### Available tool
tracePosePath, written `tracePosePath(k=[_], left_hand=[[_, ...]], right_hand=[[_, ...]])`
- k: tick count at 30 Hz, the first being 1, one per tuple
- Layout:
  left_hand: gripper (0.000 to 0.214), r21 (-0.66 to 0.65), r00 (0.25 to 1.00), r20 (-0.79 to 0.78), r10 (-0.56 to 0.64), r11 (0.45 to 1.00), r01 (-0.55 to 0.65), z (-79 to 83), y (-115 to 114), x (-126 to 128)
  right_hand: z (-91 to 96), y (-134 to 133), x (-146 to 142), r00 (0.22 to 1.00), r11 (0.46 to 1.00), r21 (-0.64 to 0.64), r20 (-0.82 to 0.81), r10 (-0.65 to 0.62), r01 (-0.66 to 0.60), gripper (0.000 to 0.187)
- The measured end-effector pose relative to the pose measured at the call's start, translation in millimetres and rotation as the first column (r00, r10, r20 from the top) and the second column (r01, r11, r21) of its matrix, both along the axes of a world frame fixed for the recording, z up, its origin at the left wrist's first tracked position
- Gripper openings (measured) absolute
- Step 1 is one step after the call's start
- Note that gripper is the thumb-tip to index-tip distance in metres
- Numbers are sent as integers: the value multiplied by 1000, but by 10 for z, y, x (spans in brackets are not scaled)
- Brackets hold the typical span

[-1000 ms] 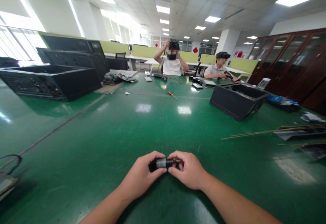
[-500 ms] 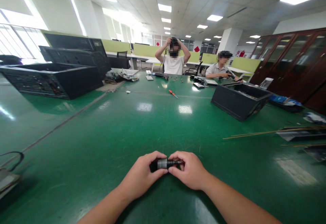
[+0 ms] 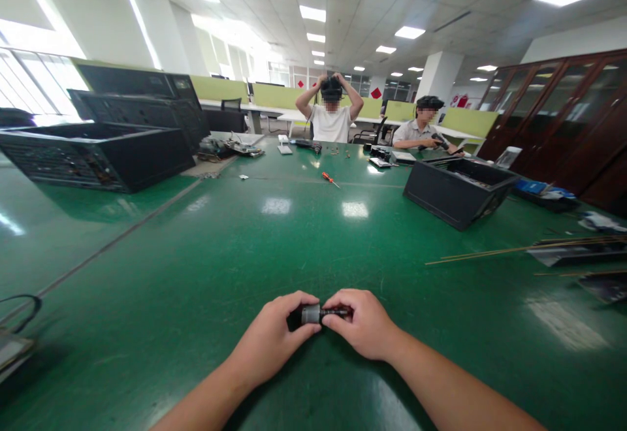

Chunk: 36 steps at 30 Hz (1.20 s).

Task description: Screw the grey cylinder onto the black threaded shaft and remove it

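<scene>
Low in the middle of the head view, a grey-and-black cylindrical part with a thin, ringed shaft [image 3: 311,315] lies sideways between my hands. My left hand [image 3: 274,333] is closed around its thicker, cylindrical end, thumb below and fingers above. At the shaft end, my right hand [image 3: 362,324] is closed, with thumb and fingertips on the narrow ringed piece. My fingers partly hide both ends, so the part's exact kind is unclear. Under my hands spreads the green tabletop [image 3: 235,248].
A red-handled screwdriver [image 3: 328,177] lies further back. Black computer cases stand left [image 3: 151,163] and right [image 3: 441,189]. Thin yellowish rods [image 3: 490,254] stick out from the right. Two people [image 3: 331,121] sit across the table, one with raised arms, the other holding a dark tool [image 3: 443,142].
My right thumb and fingertips have shifted slightly along the shaft. My left hand keeps its hold. The view has moved a little.
</scene>
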<state>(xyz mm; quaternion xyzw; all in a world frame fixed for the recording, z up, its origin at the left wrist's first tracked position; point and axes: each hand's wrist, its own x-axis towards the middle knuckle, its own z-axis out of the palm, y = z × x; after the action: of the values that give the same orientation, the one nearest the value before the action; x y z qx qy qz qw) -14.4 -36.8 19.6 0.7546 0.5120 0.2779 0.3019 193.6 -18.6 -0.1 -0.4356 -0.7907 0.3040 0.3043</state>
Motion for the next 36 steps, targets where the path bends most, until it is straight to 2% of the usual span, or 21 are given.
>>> tracePosePath(k=[18,36], left_hand=[[23,-9,1000,15,-5,1000,5,18,-10,-3],[23,-14,1000,20,0,1000,0,-2,-14,-12]], right_hand=[[-9,7,4,1000,999,-32,-25,-7,6,12],[10,1,8,999,1000,-4,-40,-4,4,11]])
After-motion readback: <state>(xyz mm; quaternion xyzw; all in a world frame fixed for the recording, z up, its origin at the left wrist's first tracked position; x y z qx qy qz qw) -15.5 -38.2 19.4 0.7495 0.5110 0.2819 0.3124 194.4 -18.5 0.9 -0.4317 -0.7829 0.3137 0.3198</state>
